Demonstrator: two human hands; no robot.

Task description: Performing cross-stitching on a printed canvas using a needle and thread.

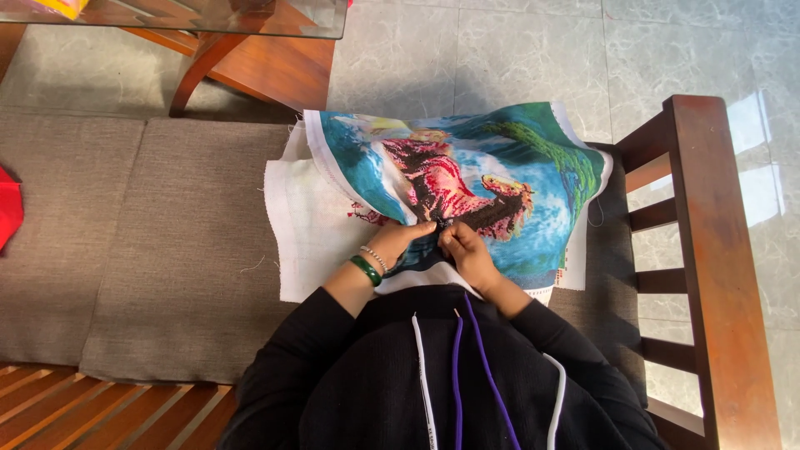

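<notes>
Two hands, left hand [398, 240] and right hand [465, 250], pinch the near edge of the embroidery cloth [467, 179] on the lap, its long side running left-to-right across the cushioned sofa [150, 250].

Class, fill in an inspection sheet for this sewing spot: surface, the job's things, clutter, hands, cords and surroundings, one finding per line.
Surface: grey cushioned bench seat in a dark wooden frame.
Job's things: colourful embroidered cloth, draped over the lap, with its white unstitched margin lying on the cushion.
Clutter: red item at the left edge, cut off by the frame.
Hands: left hand and right hand meet at the cloth's lower edge, fingers pinched on it; green bangle on the left wrist. Needle too small to tell.
Cords: purple cords and white cords hang down the black top.
Surroundings: glass-topped wooden table on a pale tiled floor.
</notes>
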